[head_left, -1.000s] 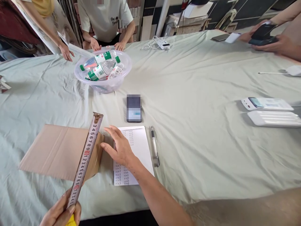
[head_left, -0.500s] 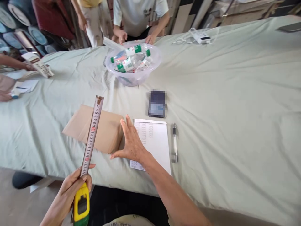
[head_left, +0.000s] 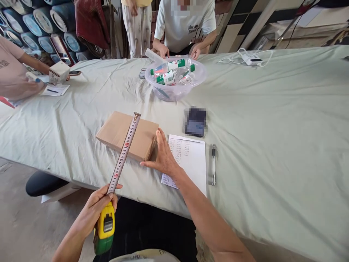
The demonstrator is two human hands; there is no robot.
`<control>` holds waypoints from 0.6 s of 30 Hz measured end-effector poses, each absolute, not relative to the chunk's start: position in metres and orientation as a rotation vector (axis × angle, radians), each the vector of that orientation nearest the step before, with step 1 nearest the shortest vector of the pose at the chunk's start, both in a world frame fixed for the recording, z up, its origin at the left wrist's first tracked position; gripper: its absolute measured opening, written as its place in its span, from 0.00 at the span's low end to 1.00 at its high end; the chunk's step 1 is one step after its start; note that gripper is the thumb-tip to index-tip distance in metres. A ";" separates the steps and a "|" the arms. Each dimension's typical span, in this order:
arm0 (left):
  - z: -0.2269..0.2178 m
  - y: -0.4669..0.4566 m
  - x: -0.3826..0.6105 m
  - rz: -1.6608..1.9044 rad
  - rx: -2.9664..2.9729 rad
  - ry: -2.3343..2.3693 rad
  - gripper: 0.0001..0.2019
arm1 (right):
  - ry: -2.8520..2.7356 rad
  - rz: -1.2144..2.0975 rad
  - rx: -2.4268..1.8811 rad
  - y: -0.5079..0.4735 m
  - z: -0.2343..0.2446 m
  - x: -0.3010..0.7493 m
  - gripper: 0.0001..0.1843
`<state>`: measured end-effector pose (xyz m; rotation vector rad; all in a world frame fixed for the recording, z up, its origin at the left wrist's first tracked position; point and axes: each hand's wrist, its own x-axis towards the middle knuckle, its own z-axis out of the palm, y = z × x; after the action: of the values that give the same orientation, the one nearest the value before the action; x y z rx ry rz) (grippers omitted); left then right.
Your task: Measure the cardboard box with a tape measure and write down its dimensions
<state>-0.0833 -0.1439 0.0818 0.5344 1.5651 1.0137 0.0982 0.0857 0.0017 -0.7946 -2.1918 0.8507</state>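
My left hand (head_left: 96, 209) is closed round a yellow and green tape measure (head_left: 105, 227) below the table edge. Its blade (head_left: 124, 153) sticks up and away, with the tip over a closed brown cardboard box (head_left: 120, 131) lying on the pale green cloth. My right hand (head_left: 163, 156) is open, fingers straight, and rests against the box's right end. Under the wrist lies a printed sheet of paper (head_left: 191, 156).
A pen (head_left: 213, 163) lies right of the sheet and a dark phone (head_left: 195, 122) lies beyond it. A clear bowl (head_left: 200, 76) of water bottles stands farther back. People stand or sit at the far edge and at the left. A charger (head_left: 252, 60) lies at the far right.
The view has swung left and back. The tape's blade now reaches over the box, and my right hand has settled flat against the box's right end.
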 end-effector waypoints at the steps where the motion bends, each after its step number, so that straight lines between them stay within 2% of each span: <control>1: 0.081 -0.145 -0.083 1.004 0.540 1.546 0.21 | -2.187 0.845 -0.766 0.087 0.002 0.097 0.75; 6: 0.080 -0.148 -0.079 0.999 0.533 1.470 0.19 | -2.182 0.939 -0.754 0.090 0.013 0.105 0.79; 13: 0.079 -0.147 -0.079 1.053 0.506 1.428 0.18 | -1.819 1.453 -0.972 0.096 0.059 0.116 0.64; 16: 0.073 -0.145 -0.079 1.080 0.495 1.411 0.20 | -1.746 1.521 -1.085 0.104 0.069 0.097 0.62; 18: 0.067 -0.146 -0.080 1.092 0.490 1.399 0.20 | -1.734 1.498 -1.115 0.108 0.066 0.081 0.64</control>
<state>-0.0797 -0.1458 0.0673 0.4898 1.3990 1.0920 0.0806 0.1078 0.0664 -1.1151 -1.7340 1.4980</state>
